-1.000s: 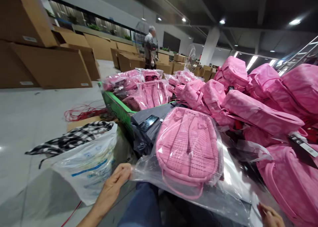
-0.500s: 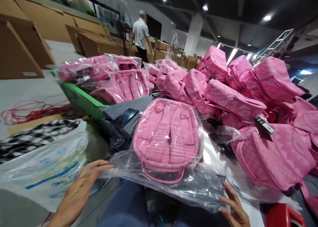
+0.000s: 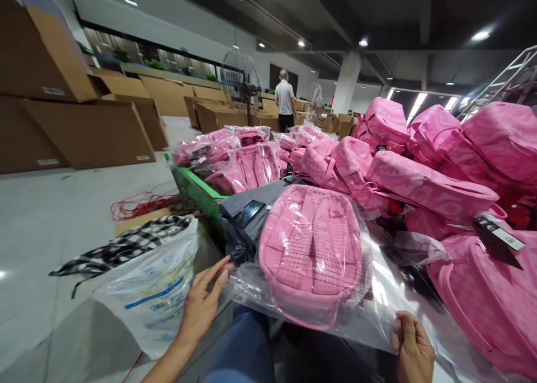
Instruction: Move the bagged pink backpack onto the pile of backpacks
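Observation:
A pink backpack (image 3: 312,246) lies straps-up inside a clear plastic bag (image 3: 377,310) in front of me. My left hand (image 3: 201,305) touches the bag's open edge at the left, fingers stretched out along the film. My right hand (image 3: 413,352) pinches the bag's open edge at the lower right. A black phone (image 3: 249,212) lies on a dark grey cloth (image 3: 251,226) just beyond the backpack's left side.
Unbagged pink backpacks (image 3: 423,181) pile up on the right, bagged ones (image 3: 247,165) behind on a green cart (image 3: 195,190). A white plastic sack (image 3: 146,288) with checked cloth stands at the left. Cardboard boxes (image 3: 88,131) line the floor. A person (image 3: 285,106) stands far back.
The view swung back to the left. The bag's open edge has been folded nearer the backpack's top. My right hand shifted from spread fingers to gripping the film.

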Tool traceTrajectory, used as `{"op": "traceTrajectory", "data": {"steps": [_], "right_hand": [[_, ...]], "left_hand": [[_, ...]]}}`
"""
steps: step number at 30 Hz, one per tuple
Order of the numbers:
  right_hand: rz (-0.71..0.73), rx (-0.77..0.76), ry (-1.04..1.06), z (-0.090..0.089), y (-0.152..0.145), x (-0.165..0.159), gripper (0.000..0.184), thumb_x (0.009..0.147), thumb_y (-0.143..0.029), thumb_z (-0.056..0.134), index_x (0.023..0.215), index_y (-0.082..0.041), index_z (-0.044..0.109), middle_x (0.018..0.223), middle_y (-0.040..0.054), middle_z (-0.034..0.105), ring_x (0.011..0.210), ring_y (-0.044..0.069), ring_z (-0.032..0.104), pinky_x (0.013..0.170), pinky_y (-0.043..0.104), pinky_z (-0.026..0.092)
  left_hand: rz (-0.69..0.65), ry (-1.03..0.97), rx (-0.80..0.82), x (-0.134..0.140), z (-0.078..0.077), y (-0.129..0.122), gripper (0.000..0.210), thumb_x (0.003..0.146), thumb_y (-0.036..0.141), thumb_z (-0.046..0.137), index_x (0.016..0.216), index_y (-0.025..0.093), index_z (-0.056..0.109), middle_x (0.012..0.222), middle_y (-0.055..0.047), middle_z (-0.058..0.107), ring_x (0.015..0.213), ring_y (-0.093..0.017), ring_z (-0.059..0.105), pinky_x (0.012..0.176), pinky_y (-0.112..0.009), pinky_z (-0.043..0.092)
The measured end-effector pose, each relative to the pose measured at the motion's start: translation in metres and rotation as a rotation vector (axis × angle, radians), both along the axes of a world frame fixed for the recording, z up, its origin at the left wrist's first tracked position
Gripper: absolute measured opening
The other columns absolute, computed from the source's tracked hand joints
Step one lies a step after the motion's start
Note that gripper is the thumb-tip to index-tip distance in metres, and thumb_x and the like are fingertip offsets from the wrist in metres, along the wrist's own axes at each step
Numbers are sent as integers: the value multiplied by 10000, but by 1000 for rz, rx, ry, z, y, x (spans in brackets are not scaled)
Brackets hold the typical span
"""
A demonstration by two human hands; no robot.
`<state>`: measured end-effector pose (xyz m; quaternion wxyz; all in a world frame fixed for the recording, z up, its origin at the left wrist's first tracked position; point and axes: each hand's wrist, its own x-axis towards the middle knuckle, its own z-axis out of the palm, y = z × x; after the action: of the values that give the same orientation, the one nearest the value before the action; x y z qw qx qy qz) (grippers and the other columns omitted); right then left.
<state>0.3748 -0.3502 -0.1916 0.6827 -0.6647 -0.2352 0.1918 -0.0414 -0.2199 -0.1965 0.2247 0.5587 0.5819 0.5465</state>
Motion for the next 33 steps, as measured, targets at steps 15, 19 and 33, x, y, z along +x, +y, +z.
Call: {"op": "traceTrajectory", "data": {"steps": [15,19,33], "right_hand": [[-39,86,21,-6,-3,3,708,623,-829,763,913,-191,665,632,-39,576,518,85,462,429,185,388],[-62,54,-2,-2,-2,2,750,598,-855,757,919,-181,683,657,-23,587,532,97,478,437,204,403],[-101,-31,151,6,20,21,808,395,-752,859,905,-141,722,682,-14,625,512,104,450,402,240,322]], "left_hand": [[-468,753,453,89,56,-39,302,803,303,867,921,221,601,1047,-29,635,1097,-284,475,1019,-440,214],[-575,696,367,84,61,-36,85,991,251,636,917,231,600,1059,-16,641,1106,-266,456,1003,-452,202],[-958,341,-234,101,71,41,301,767,327,770,633,173,550,846,-3,567,982,-219,479,884,-332,333]]}}
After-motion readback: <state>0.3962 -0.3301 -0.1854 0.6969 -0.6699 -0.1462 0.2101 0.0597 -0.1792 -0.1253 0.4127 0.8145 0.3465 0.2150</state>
